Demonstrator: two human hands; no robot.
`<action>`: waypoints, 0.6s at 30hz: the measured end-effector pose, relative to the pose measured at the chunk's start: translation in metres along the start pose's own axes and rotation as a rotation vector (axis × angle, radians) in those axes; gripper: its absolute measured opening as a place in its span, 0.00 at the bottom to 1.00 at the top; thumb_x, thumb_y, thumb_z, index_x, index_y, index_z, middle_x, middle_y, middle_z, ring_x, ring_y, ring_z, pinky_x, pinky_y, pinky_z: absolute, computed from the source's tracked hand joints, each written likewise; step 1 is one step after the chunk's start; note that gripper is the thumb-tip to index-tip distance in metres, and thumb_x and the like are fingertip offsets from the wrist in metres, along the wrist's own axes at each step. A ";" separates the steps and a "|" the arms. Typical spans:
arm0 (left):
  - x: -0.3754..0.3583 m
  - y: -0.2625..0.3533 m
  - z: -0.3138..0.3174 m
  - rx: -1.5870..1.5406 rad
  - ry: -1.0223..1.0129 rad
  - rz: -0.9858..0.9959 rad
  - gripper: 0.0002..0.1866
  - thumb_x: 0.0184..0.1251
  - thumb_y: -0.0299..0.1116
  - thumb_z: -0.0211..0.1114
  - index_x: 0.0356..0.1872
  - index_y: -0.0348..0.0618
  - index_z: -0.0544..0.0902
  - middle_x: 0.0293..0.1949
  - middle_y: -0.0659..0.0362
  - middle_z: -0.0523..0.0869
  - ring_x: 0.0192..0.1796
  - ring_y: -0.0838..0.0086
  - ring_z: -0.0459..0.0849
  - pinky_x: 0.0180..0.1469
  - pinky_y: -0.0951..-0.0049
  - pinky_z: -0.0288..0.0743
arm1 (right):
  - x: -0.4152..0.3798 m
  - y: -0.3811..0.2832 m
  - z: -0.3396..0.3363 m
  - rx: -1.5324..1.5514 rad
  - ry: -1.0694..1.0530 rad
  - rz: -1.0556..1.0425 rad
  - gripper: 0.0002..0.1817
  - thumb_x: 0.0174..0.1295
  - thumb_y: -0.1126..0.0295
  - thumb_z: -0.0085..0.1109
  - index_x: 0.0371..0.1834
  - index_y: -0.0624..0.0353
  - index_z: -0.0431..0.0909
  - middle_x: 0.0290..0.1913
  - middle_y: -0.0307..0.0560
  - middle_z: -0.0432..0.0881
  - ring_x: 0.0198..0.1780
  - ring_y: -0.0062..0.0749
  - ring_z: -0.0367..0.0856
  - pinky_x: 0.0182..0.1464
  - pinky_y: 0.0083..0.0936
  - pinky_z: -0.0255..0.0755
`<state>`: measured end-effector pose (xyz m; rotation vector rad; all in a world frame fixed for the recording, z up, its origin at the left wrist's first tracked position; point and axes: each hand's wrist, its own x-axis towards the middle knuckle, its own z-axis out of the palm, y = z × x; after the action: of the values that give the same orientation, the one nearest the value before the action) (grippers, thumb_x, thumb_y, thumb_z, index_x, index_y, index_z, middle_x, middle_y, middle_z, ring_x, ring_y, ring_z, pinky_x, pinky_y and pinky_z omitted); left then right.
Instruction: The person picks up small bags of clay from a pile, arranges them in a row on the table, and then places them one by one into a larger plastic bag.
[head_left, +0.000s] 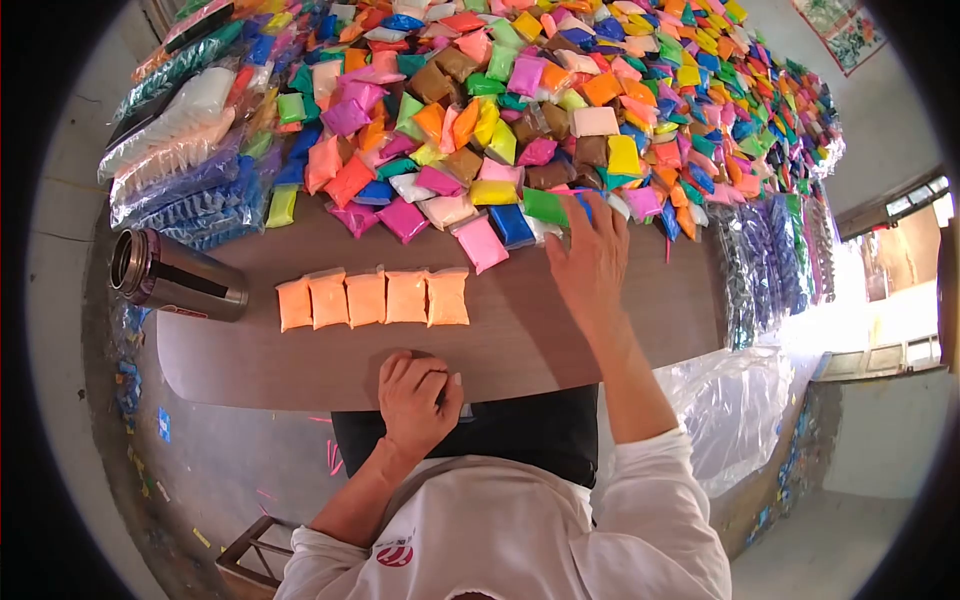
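My right hand (592, 255) reaches to the front edge of a large heap of small colored packets (490, 120). Its fingers are stretched out over the heap, touching or just above the end of a green packet (543, 206), and a bit of blue packet shows between them. My left hand (418, 400) rests at the table's near edge with its fingers curled in and nothing visible in them. Between my hands and the heap, several light-orange packets (366, 299) lie side by side in a row. A pink packet (481, 245) sits at the heap's front, beside a blue one (512, 227).
A steel flask (180, 275) lies tilted or stands at the table's left. Stacks of clear-bagged packets (200, 190) rise at the back left, with more bagged strips (775, 260) at the right edge. Clear plastic sheeting (725, 415) hangs below the brown table (560, 350).
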<state>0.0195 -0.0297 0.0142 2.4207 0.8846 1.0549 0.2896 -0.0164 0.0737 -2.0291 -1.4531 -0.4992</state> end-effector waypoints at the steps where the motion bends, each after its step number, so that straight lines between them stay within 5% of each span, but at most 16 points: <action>1: 0.001 0.000 0.000 0.003 0.003 0.000 0.07 0.55 0.27 0.72 0.25 0.44 0.80 0.36 0.60 0.84 0.38 0.61 0.81 0.57 0.58 0.73 | 0.007 0.010 0.005 -0.046 -0.027 -0.036 0.15 0.55 0.70 0.71 0.45 0.57 0.81 0.48 0.49 0.82 0.51 0.49 0.79 0.55 0.45 0.72; 11: 0.002 0.004 0.000 0.021 -0.023 -0.026 0.04 0.55 0.25 0.70 0.26 0.41 0.81 0.34 0.58 0.84 0.39 0.58 0.82 0.60 0.56 0.73 | 0.036 -0.011 0.087 -0.114 -0.094 -0.020 0.12 0.60 0.67 0.65 0.46 0.56 0.82 0.41 0.48 0.86 0.47 0.47 0.80 0.49 0.43 0.72; 18: 0.001 0.003 0.003 0.066 -0.028 0.002 0.05 0.55 0.26 0.70 0.26 0.42 0.80 0.35 0.59 0.83 0.40 0.59 0.81 0.58 0.57 0.72 | 0.015 -0.049 0.064 0.217 -0.093 -0.091 0.22 0.58 0.77 0.62 0.58 0.61 0.77 0.54 0.54 0.82 0.54 0.51 0.78 0.56 0.45 0.72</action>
<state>0.0231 -0.0318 0.0146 2.4841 0.9223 1.0054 0.2461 0.0476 0.0470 -1.8423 -1.5872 -0.2731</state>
